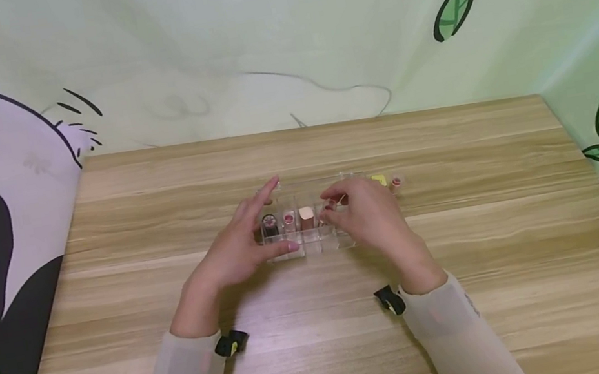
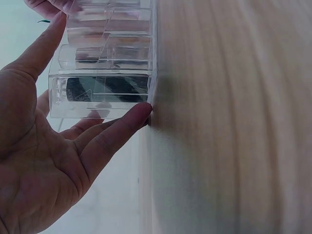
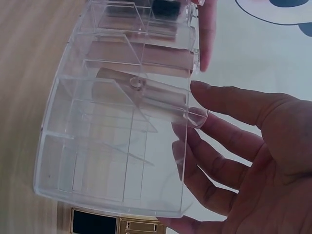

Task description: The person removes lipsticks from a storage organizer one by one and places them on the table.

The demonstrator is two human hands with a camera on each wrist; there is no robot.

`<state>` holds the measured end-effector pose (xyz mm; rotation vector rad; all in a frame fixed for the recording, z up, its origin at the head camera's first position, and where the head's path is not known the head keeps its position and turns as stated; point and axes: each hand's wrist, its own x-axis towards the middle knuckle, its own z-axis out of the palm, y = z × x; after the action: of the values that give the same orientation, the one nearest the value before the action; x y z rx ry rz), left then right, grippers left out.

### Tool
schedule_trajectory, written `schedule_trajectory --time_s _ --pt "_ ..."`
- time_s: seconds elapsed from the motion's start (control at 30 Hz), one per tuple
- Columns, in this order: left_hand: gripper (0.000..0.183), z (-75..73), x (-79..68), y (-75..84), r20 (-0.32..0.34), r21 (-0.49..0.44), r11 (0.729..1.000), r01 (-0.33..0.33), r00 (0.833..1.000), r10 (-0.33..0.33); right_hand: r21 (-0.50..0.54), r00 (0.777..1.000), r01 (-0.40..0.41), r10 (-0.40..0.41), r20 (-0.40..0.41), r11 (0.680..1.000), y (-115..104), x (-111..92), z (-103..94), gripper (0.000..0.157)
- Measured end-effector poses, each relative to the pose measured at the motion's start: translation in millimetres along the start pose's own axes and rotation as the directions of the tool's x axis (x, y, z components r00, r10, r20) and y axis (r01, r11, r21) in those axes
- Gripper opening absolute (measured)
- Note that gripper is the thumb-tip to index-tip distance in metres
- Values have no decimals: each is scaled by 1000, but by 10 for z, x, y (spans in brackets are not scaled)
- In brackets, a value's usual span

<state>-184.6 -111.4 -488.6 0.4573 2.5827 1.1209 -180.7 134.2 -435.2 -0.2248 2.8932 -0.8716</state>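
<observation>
A clear plastic lipstick organizer [image 1: 314, 248] stands on the table. My left hand [image 1: 234, 243] holds its left end, thumb across the front and forefinger stretched toward the back. In the left wrist view, more fingertips meet the end wall. My right hand [image 1: 371, 211] pinches the top of a clear-capped lipstick tube [image 3: 153, 97], which leans in a slot with its lower part inside. Left of it, in a row, stand a peach-topped tube [image 1: 306, 215], a pink-topped lipstick [image 1: 289, 219] and a black tube [image 1: 270, 226].
Just past the organizer's right end are a small yellow-topped item [image 1: 378, 181] and a red-topped tube [image 1: 395, 183], partly behind my right hand. A gold and black case [image 3: 95, 222] lies against that end. The wooden table [image 1: 326, 353] meets a painted backdrop [image 1: 311, 35] at the back.
</observation>
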Motion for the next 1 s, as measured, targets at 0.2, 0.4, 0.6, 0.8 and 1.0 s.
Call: schedule_trajectory --time_s 0.2,0.4,0.6,0.8,1.0 --pt "109 -3 0 0 -1 -5 1000 -4 1000 4 37 1000 -2 3 -7 999 -7 -11 -35 30" --pt "109 -3 -2 0 2 -14 1000 -6 1000 6 58 1000 -10 11 -17 998 1 -18 -64 29" --pt "109 -5 -6 5 5 -17 1000 -11 1000 11 88 1000 -8 9 -20 996 12 -29 -103 28" --pt "110 -8 -12 11 2 -15 1000 -5 1000 5 126 1000 -13 16 -22 992 25 -49 -131 27" --pt "110 -11 -19 22 2 -17 1000 -7 1000 7 149 999 -14 18 -30 989 38 -73 -176 26"
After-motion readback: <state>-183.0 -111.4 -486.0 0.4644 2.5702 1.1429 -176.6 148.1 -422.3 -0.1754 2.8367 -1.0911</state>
